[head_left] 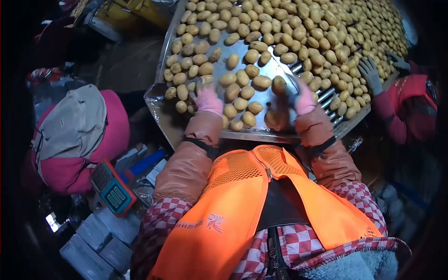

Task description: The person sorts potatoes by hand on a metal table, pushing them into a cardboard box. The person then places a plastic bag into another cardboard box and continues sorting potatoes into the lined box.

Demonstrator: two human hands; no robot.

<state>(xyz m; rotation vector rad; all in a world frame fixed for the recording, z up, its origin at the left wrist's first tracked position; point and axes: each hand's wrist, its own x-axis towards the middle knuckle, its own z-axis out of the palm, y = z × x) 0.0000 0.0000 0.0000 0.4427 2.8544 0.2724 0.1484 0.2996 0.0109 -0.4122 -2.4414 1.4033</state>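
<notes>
As potatoes point(252, 56) crowd the metal sorting table point(163, 116) across the upper middle of the frame, I see both pink-gloved hands reaching onto its near end. The left hand point(208, 99), just left of centre, lies among the loose potatoes with its fingertips against one near the table's left edge; blur keeps me from telling whether it has closed on anything. The right hand point(302, 99), right of centre, has its dark fingers at a single potato point(279, 84) beside the grate bars point(326, 100), and I cannot tell whether it grips it. Brown padded sleeves point(186, 163) and an orange vest point(233, 205) fill the lower centre. At the upper right, a co-worker's grey-gloved hand point(371, 74) rests on the heap, above a red sleeve point(389, 112). At the left, a person in a pink and grey hood point(77, 135) bends low, with an orange-and-teal device point(112, 189) just below.
</notes>
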